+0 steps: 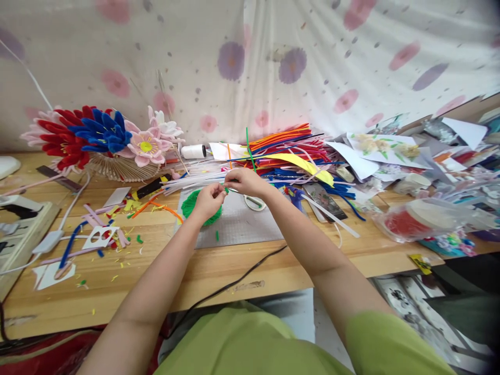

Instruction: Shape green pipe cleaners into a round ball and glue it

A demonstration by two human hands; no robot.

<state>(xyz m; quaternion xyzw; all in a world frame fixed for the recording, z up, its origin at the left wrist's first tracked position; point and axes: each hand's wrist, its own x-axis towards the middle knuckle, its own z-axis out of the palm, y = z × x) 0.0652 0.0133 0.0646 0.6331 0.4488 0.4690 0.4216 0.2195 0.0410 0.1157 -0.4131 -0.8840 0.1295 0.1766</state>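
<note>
My left hand [210, 202] and my right hand [247, 182] meet over a grey cutting mat [242, 233], fingertips pinched close together. A small bit of green pipe cleaner [226, 190] shows at the left fingertips. What the right fingertips grip is too small to make out. Beneath and beside my left hand lies a round, fuzzy green piece [190, 202], partly covered by the hand. Under my right wrist sit white-handled scissors [255, 206], their blades partly hidden. A short green snippet [217, 236] rests on the mat.
Bundled pipe cleaners [281, 140] in many colours line the back. Fuzzy flowers [101, 130] stand at the left, above scattered scraps [117, 229]. A blue glue gun [296, 198] lies right of the mat. Plastic-wrapped materials [414, 219] crowd the right. A black cable [238, 281] crosses the front edge.
</note>
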